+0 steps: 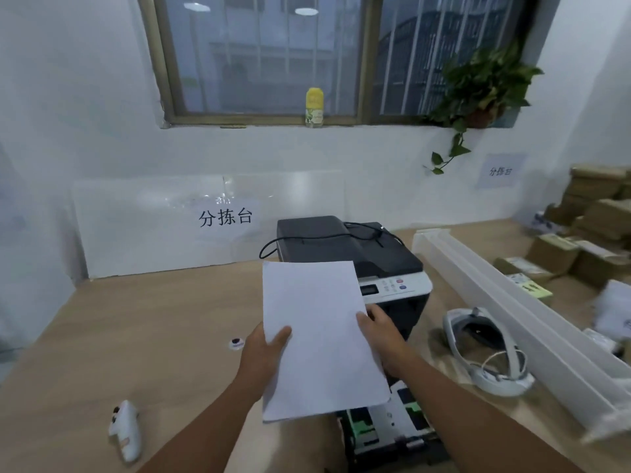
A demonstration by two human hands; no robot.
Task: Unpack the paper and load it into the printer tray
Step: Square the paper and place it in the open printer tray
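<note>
The surface (143, 322) was a pale wood-grain laminate, running from the near edge to a white far wall. A clear sheet (143, 227) leaned against that wall, and on it a paper sign (225, 217) read "分拣台"; a second, smaller sign (501, 171) far right appeared to carry the same characters but was too blurred to confirm. The printer (382, 264) stood right of centre, dark grey above with a white control band; its button legends and any maker's mark could not be read. A black cable (327, 236) lay across its lid. The printer tray (392, 428) was drawn out toward the near edge, black with green guides, its far part hidden behind the paper and the right forearm.

The paper (317, 336), a plain white rectangular stack with no visible print, was held above the surface just in front of the printer and over the tray. The left hand (263, 353) gripped its left edge, thumb on top, fingers hidden beneath. The right hand (382, 339) was closed on the right edge, its fingers mostly hidden behind the stack.

To the right lay long white channel pieces (512, 315), cut off at the frame edge, brown cardboard boxes (594, 213) with unreadable labels, and a white headset (478, 346) with a looped strap. A white controller (125, 430) lay near left. A yellow-capped bottle (314, 106) stood on the window sill, label illegible.
</note>
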